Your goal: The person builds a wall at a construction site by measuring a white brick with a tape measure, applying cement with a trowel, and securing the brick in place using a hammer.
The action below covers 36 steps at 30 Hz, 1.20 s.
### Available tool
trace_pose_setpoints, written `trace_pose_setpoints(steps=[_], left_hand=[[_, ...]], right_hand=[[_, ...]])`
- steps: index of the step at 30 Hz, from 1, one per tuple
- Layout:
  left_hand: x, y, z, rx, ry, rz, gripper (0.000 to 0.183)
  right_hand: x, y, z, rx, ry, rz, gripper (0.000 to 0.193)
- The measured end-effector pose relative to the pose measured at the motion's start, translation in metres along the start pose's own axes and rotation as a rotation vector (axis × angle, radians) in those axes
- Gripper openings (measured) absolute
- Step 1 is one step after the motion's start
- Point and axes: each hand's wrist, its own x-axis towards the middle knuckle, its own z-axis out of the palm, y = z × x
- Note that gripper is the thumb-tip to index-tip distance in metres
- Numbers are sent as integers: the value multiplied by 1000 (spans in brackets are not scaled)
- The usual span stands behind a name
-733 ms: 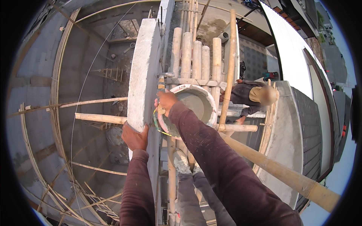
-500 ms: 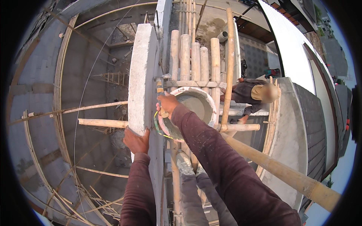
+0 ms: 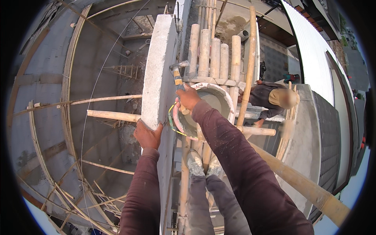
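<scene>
Left hand (image 3: 147, 134) clasps near end of pale block (image 3: 158, 74); thumb on right side, fingers apart from it on left. Right hand (image 3: 188, 98) has fingers wrapped round handle of hammer (image 3: 178, 80), head up beside block's right face; contact there cannot be told. Bucket (image 3: 213, 86) of grey mortar (image 3: 219, 102) sits just below right hand; right forearm hides part of its rim. Bamboo poles (image 3: 204, 53) crowd beyond bucket; diagonal pole (image 3: 291, 172) runs right of forearm. Co-worker (image 3: 270, 96) to right. Pole stub (image 3: 113, 115) juts left beside block.
</scene>
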Motion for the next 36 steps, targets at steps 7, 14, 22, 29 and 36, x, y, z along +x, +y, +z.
trace_pose_setpoints(steps=[7, 14, 22, 29, 36], left_hand=[[3, -13, -9, -83, -87, 52, 63], [36, -42, -29, -698, -243, -129, 62], [63, 33, -18, -139, -23, 296, 110], [63, 40, -18, -162, -114, 145, 100], [63, 43, -13, -168, -61, 198, 99]], right_hand=[[-74, -3, -22, -197, -59, -56, 74], [-161, 10, -51, -344, -88, -133, 71], [-165, 45, -67, -995, 146, -513, 76], [-105, -9, -56, -1136, 111, -1036, 69], [-68, 2, -48, -1087, 223, -1254, 68]])
